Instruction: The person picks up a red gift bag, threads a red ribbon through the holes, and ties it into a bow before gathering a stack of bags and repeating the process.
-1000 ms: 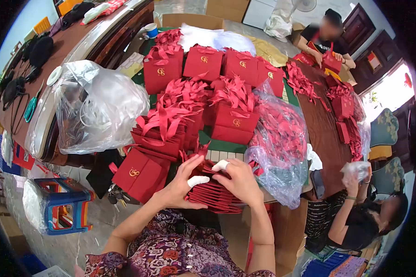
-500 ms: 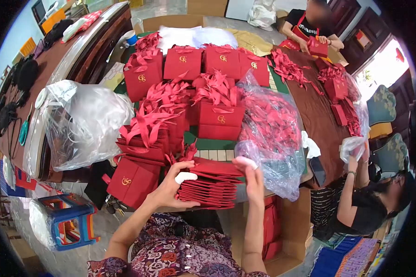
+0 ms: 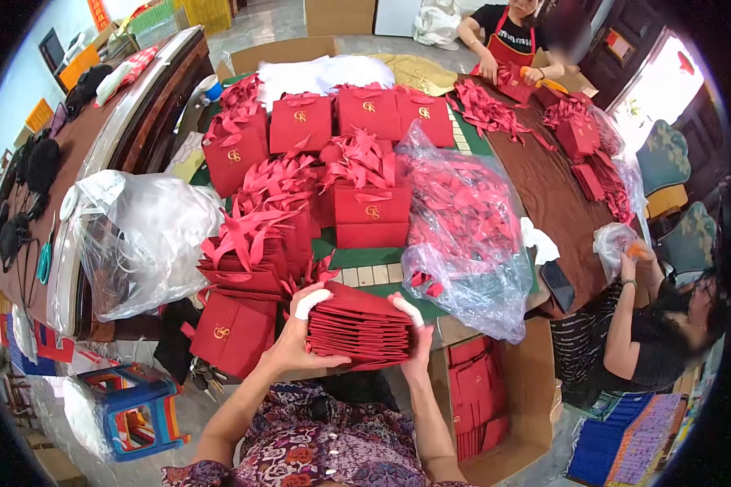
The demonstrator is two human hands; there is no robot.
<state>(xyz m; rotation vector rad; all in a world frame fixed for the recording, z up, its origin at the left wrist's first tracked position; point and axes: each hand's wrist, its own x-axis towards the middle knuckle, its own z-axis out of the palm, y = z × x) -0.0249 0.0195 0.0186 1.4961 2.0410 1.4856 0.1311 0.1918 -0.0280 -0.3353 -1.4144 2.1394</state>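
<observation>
Red stacked bags (image 3: 361,333) sit clasped between the left hand (image 3: 295,345), half-curled round one end, and the right hand (image 3: 418,347), bent against the other; their long axis runs crosswise at the near edge of the tabletop (image 3: 369,276), with the cardboard box (image 3: 536,365) nearer the right hand.

It's deep red all through the bag stack (image 3: 359,331), gold on the lettering (image 3: 372,213), crisp white on the finger covers (image 3: 310,303), purple-and-pink florals across the blouse (image 3: 300,446), rich brown on the tablecloth (image 3: 536,215)!
</observation>
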